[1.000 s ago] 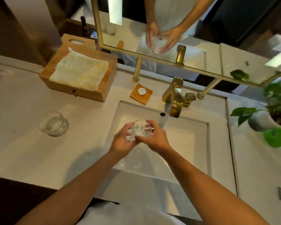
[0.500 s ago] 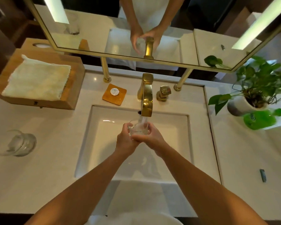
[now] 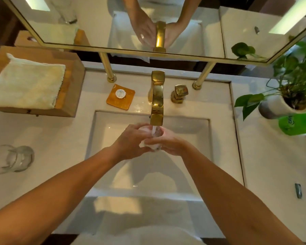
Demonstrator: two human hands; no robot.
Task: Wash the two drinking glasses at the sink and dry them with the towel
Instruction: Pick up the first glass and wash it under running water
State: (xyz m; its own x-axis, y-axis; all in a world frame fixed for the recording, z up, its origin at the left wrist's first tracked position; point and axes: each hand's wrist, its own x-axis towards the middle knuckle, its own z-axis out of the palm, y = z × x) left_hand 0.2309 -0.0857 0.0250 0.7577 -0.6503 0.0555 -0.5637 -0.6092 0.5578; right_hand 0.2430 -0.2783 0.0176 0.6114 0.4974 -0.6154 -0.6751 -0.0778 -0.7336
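Held glass: a clear drinking glass sits between both hands over the sink, directly under the spout of the gold faucet.
Water: a thin stream runs from the spout into the glass.
Left hand: the left hand curls its fingers round the glass from the left.
Right hand: the right hand wraps the glass from the right, fingers curled under and round it.
Second glass: another glass stands on the surface at the far left, well apart from the sink.
Towel: a pale folded towel lies on a wooden box on the far left of the surface.
Right side: a potted plant and a green bottle stand just beside each other.
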